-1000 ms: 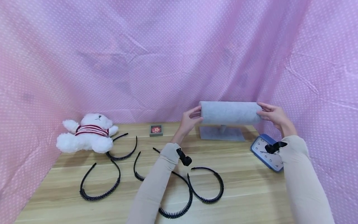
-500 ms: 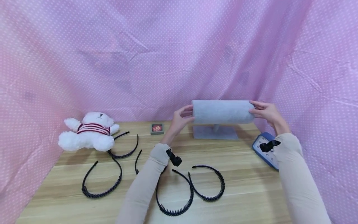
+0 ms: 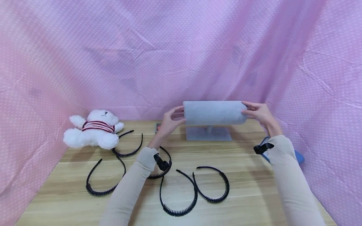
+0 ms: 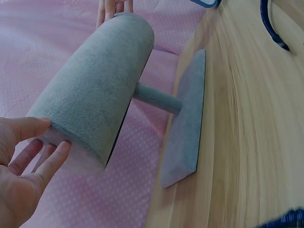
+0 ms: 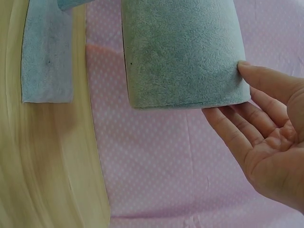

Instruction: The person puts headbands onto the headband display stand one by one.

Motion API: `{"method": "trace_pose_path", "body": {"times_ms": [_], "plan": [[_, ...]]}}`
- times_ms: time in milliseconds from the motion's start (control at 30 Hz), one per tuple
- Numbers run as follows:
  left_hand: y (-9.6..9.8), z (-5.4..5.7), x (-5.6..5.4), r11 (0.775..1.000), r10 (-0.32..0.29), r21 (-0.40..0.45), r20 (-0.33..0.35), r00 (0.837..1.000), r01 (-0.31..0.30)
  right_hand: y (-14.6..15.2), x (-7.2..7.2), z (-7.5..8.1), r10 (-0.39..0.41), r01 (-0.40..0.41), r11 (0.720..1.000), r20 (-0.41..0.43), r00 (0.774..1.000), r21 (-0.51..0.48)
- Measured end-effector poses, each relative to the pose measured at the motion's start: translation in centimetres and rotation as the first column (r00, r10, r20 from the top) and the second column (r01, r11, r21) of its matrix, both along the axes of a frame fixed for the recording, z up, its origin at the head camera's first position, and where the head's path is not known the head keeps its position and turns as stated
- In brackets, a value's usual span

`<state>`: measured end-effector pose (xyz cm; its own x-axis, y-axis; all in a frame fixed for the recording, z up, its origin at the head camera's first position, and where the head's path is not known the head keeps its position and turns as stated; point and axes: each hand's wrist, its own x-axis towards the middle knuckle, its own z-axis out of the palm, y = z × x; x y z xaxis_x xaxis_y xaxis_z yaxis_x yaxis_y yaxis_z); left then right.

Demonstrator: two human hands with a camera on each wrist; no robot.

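A grey velvet T-bar display stand (image 3: 215, 113) is at the back of the table, its padded roll level on a short post above a flat base (image 4: 187, 118). My left hand (image 3: 170, 120) holds the roll's left end; in the left wrist view its thumb (image 4: 33, 127) is at the edge and its fingertips are against the end face. At the other end my right hand (image 3: 260, 114) grips the roll, with the thumb (image 5: 266, 78) on its side and the fingers under the end face.
Several black toothed headbands, such as one headband (image 3: 178, 213), lie across the wooden table (image 3: 249, 201). A white teddy bear (image 3: 97, 129) sits back left. A small framed picture (image 3: 157, 126) is partly behind my left hand, and a blue clock (image 3: 299, 157) is under my right forearm. Pink dotted cloth (image 3: 181, 62) surrounds the table.
Both hands have moved left together with the display stand between them. The left forearm now covers part of the small picture, and the right one more of the clock.
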<state>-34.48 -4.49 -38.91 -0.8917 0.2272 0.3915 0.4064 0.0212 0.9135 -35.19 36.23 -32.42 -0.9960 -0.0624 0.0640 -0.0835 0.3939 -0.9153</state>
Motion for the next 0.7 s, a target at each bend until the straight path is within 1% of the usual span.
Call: {"method": "trace_pose_path", "body": {"times_ms": [67,200,300,500,600,700], "plan": [[-0.7,0.0,0.2,1.000,0.006,-0.004,0.012,1.000,-0.006,-0.6,-0.1,-0.1,0.003,-0.003,1.000,0.008,1.000,-0.016],[-2.1,0.0,0.6,1.000,0.014,0.002,0.024,1.000,-0.014,-2.0,-0.1,-0.1,0.021,-0.021,1.000,0.001,1.000,-0.006],[-3.1,0.0,0.8,1.000,0.012,0.000,0.020,1.000,-0.012,-2.9,0.1,-0.1,0.032,-0.032,0.999,-0.001,0.999,0.008],[-5.3,-0.1,1.1,1.000,0.015,-0.025,0.032,0.999,-0.014,-4.5,0.1,-0.3,0.047,-0.046,0.999,-0.008,0.999,0.024],[-6.1,-0.1,1.2,1.000,0.018,-0.023,0.034,0.999,-0.018,-5.3,0.2,-0.3,0.053,-0.053,0.999,-0.023,0.998,0.013],[-6.5,-0.1,1.2,0.999,0.030,-0.023,0.027,0.999,-0.030,-5.8,0.2,-0.2,0.061,-0.060,0.998,-0.041,0.997,0.029]]}}
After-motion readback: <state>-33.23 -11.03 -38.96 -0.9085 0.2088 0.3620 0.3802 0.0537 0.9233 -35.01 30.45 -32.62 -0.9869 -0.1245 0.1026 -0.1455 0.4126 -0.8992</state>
